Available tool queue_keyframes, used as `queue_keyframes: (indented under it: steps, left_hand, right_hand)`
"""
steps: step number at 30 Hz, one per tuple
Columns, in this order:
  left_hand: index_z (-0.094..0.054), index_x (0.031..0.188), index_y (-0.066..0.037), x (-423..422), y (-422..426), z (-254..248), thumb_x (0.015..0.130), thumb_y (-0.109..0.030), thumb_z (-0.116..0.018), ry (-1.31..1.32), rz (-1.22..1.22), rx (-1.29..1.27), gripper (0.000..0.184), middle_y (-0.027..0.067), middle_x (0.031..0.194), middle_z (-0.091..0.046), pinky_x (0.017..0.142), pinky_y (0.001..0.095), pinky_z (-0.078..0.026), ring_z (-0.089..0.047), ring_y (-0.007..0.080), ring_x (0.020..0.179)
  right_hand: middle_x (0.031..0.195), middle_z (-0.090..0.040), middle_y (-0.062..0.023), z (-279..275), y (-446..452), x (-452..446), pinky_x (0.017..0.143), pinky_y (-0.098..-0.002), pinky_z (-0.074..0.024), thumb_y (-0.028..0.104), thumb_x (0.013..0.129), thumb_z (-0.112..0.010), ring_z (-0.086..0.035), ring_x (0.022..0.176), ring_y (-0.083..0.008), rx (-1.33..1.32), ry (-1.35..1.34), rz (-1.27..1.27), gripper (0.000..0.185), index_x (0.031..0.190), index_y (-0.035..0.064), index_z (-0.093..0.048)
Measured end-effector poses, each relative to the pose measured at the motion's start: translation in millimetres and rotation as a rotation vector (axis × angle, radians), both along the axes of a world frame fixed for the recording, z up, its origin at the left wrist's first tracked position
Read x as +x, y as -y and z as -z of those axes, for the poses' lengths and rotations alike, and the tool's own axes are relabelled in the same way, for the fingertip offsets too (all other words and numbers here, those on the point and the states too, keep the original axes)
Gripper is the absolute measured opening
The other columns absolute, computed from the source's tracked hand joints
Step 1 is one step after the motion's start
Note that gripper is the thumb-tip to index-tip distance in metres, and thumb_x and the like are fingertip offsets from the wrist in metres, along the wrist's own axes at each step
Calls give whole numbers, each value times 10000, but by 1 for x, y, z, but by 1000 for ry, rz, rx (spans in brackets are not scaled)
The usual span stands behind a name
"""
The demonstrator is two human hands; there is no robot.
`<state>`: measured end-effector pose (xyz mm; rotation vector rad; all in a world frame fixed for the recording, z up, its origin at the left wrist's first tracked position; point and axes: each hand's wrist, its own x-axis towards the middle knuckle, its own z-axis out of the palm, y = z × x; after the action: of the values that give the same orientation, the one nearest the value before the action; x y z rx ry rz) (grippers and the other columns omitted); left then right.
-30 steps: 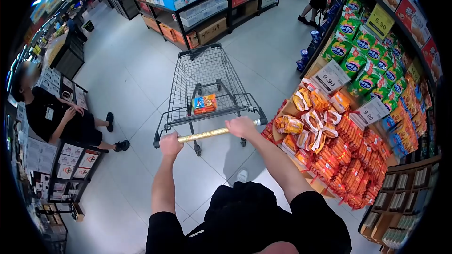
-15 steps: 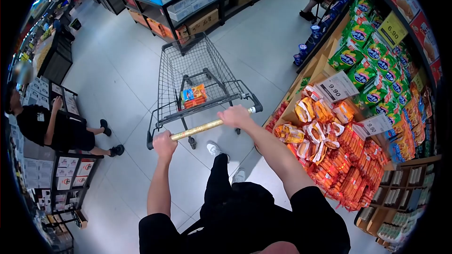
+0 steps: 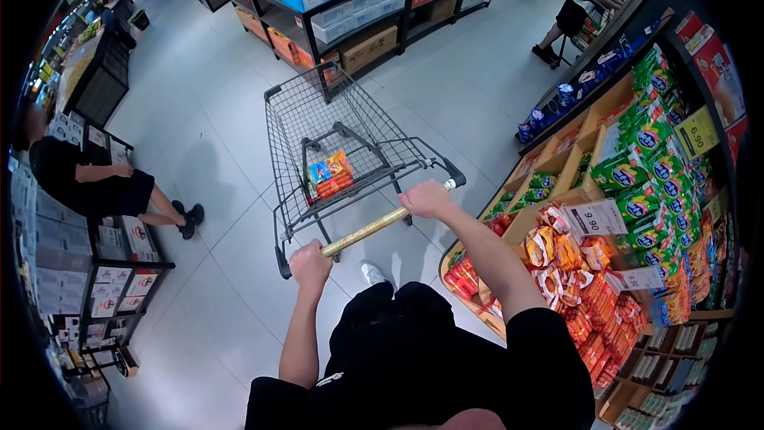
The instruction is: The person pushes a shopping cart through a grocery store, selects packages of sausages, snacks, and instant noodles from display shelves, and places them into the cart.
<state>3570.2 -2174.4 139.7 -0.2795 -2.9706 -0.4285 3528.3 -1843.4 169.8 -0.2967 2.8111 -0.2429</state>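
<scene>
Both my hands grip the gold-coloured handle (image 3: 364, 232) of a wire shopping cart (image 3: 318, 115). My left hand (image 3: 310, 264) is closed around the handle's left end. Toward the right end, my right hand (image 3: 426, 199) wraps the bar the same way. Inside the cart basket lies a packet (image 3: 331, 176) with blue, yellow and orange-red wrapping; it looks like packaged sausages, seen through the mesh. The cart's far end points toward the stacked shelves ahead, angled slightly left of straight.
At right stands a slanted display with red-orange sausage packs (image 3: 597, 326), green bags (image 3: 649, 163) and price cards (image 3: 593, 217). Ahead is a black shelf (image 3: 410, 12) of boxes. A person in black (image 3: 79, 175) stands at left; another person (image 3: 590, 0) is at the far right shelves.
The view has turned and advanced, with the cart's handle now farther right and lower. The left person's legs have shifted, and more of the person at far right shows.
</scene>
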Motion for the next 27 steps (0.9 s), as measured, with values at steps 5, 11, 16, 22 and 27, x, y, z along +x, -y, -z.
queue_keyframes:
  steps: [5, 11, 16, 22, 27]
  left_hand:
    - [-618, 685, -98, -28, -2, -2, 706, -246, -724, 54, -53, -10, 183, 122, 579, -607, 543, 440, -476, -617, 326, 555]
    - [-610, 679, -94, -78, -1, -2, 709, -238, -715, 62, -121, 15, 181, 116, 584, -610, 533, 435, -473, -613, 326, 547]
    - [-612, 655, -105, -131, 1, 0, 700, -206, -702, 2, -192, -4, 143, 114, 574, -603, 521, 427, -462, -599, 316, 529]
    - [-645, 671, -112, -206, 8, 7, 681, -198, -715, 9, -292, -55, 112, 109, 585, -615, 517, 413, -464, -607, 313, 539]
    - [-630, 655, -114, -256, 16, 15, 666, -198, -713, -42, -338, -87, 119, 101, 580, -605, 513, 407, -457, -604, 305, 543]
  right_hand:
    - [785, -702, -166, 1, 2, -53, 726, -487, -520, 375, 976, -340, -675, 756, -372, 38, -7, -41, 529, 776, 70, -722]
    - [730, -695, -152, 5, 9, -122, 665, -480, -521, 355, 965, -360, -676, 703, -356, 39, -69, -103, 498, 738, 84, -710]
    - [692, -686, -146, 15, 14, -187, 641, -480, -520, 340, 958, -380, -670, 654, -353, 17, -148, -136, 480, 703, 82, -696]
    - [659, -677, -139, 19, 28, -278, 613, -483, -521, 341, 953, -406, -666, 614, -347, -44, -182, -208, 479, 675, 83, -699]
    - [663, -680, -149, 21, 39, -335, 625, -475, -529, 346, 956, -409, -670, 616, -350, -120, -190, -212, 502, 650, 74, -699]
